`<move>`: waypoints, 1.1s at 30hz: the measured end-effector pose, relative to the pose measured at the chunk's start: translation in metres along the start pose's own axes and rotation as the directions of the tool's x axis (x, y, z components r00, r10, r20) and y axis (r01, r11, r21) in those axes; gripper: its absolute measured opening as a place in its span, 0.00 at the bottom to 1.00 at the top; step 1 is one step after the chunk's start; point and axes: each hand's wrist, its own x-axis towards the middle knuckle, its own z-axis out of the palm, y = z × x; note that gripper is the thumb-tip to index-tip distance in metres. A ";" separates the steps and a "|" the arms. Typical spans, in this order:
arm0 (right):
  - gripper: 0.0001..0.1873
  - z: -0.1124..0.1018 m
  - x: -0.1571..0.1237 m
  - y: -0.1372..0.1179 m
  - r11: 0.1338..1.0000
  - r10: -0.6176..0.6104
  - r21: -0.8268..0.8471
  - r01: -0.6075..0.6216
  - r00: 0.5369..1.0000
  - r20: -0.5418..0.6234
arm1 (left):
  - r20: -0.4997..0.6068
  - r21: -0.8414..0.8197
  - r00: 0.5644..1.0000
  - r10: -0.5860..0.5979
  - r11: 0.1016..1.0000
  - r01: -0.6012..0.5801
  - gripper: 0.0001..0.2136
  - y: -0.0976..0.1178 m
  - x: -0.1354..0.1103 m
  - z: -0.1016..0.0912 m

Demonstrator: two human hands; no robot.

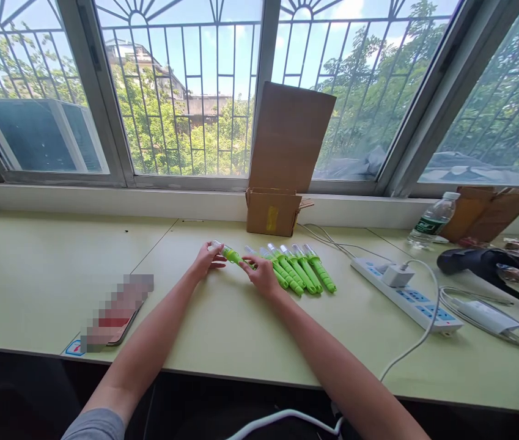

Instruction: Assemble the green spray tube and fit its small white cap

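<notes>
In the head view I hold a bright green stick with a clear end slantwise over the table. The fingers of my left hand are closed around its clear end. My right hand grips the opposite, green end between thumb and fingers. Right beside that hand lies a row of several similar green sticks, side by side, clear ends pointing to the window. My right hand partly covers the nearest of them. What exactly these sticks are, I cannot tell.
Behind the row stands an open cardboard box, its flap upright against the window. To the right are a white power strip with cables, a water bottle and a black curved object. A phone-like slab, partly blurred, lies left.
</notes>
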 end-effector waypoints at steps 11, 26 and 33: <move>0.12 0.000 0.001 0.000 0.993 -0.064 -0.100 0.064 0.998 -0.001 | 0.033 -0.099 0.999 0.024 0.995 -0.021 0.22 0.002 0.001 0.003; 0.13 0.000 0.000 -0.005 0.971 -0.096 -0.214 0.110 0.993 0.072 | 0.007 -0.115 1.000 0.029 0.993 -0.028 0.29 0.000 0.001 0.005; 0.11 -0.001 -0.002 -0.002 0.966 -0.038 -0.250 0.063 0.994 0.106 | 0.008 -0.159 0.999 0.042 0.986 -0.040 0.29 0.000 0.002 0.004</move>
